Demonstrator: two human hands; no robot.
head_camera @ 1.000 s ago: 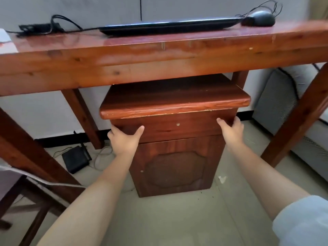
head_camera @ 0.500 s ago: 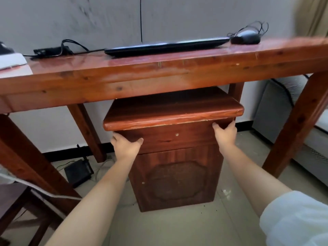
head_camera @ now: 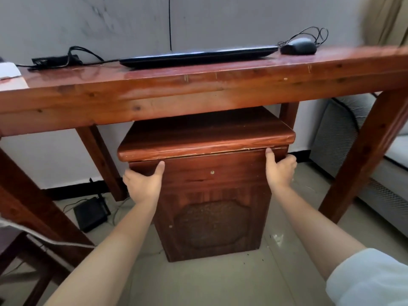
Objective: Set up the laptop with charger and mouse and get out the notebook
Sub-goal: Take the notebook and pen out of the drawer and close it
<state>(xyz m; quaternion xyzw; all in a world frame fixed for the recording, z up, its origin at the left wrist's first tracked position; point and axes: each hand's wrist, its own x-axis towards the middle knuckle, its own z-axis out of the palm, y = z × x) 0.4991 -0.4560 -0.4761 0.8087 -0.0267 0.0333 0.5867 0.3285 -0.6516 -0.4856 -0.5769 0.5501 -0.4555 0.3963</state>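
Observation:
A closed black laptop (head_camera: pixel 198 55) lies flat on the long wooden table (head_camera: pixel 198 89). A black wired mouse (head_camera: pixel 298 47) with its bundled cable rests just right of it. The black charger brick (head_camera: pixel 54 60) lies at the table's left, its cable running to the laptop. Under the table stands a small wooden cabinet (head_camera: pixel 212 208) with a thick top slab. My left hand (head_camera: pixel 143 183) grips the cabinet's left upper corner below the slab, thumb on the front. My right hand (head_camera: pixel 280 167) grips the right upper corner the same way. No notebook is visible.
White paper (head_camera: pixel 10 72) lies at the table's far left edge. A black router (head_camera: pixel 90 214) with cables sits on the tiled floor by the wall. A grey sofa (head_camera: pixel 362 164) stands at the right, a dark chair (head_camera: pixel 19 257) at the lower left. Table legs flank the cabinet.
Both hands have closed in from just in front of the cabinet's drawer level onto its upper corners. The view has risen, showing more of the table top.

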